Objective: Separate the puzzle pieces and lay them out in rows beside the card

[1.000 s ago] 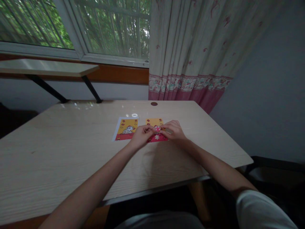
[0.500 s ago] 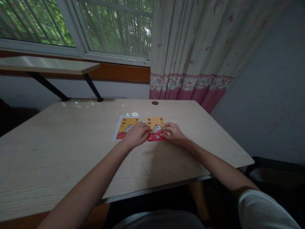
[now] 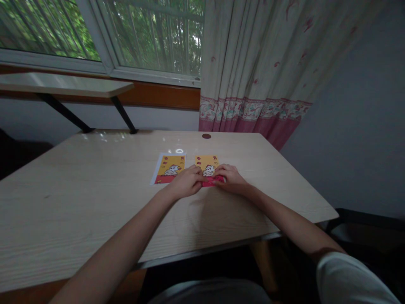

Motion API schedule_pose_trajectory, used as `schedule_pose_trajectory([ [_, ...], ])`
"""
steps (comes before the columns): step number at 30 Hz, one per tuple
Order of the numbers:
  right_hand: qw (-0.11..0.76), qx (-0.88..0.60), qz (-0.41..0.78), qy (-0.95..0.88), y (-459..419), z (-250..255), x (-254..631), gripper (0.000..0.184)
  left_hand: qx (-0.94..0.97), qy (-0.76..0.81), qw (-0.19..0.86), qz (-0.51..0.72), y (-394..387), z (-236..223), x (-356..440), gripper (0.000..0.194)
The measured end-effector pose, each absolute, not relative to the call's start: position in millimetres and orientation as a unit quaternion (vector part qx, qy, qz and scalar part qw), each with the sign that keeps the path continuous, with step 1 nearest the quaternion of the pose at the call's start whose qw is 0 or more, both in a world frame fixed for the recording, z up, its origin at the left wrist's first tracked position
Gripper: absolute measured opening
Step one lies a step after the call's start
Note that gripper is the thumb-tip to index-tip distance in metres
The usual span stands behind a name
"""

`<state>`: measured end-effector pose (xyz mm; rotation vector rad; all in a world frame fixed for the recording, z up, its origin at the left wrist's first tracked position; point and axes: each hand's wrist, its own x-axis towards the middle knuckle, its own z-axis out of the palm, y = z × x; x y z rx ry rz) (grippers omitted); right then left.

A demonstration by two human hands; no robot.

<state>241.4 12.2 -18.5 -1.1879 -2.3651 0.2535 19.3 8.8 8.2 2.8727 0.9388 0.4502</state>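
A small jigsaw puzzle lies flat on the table, with a yellow upper part, a white cartoon animal and a red strip below. My left hand rests at its lower left, index finger stretched onto the red strip. My right hand is at its right edge, thumb and fingers apart and touching the red part. The hands cover both lower corners. Left of the puzzle lies a picture sheet with the same design and a white border; my left hand overlaps its lower right corner.
The pale wooden table has a round brown disc near its back edge. A raised shelf on black legs stands at the back left. Behind are a window and a patterned curtain; a dark chair is at the right.
The pale piece-shaped gap in the puzzle's red strip no longer shows; red covers that spot. My left index finger has moved right onto the strip, and more of the picture sheet is uncovered.
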Motion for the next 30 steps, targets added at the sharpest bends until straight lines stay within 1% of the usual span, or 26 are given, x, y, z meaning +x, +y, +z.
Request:
schedule_pose_trajectory([
  [4, 0.238, -0.430, 0.090, -0.866, 11, -17, 241, 0.022, 0.940, 0.312, 0.028, 0.138, 8, 8, 20, 0.031],
  [11, 0.245, -0.433, 0.086, -0.863, 11, -15, 237, 0.012, 0.938, 0.320, 0.006, 0.133, 6, 8, 22, 0.030],
  [18, 0.247, -0.448, 0.068, -0.857, 10, -15, 230, 0.008, 0.942, 0.312, -0.015, 0.123, 4, 9, 24, 0.024],
  [24, 0.242, -0.467, 0.072, -0.847, 12, -15, 228, 0.006, 0.944, 0.306, -0.011, 0.121, 4, 11, 26, 0.022],
  [30, 0.227, -0.455, 0.076, -0.858, 11, -15, 227, 0.007, 0.942, 0.308, 0.015, 0.130, 3, 10, 25, 0.021],
])
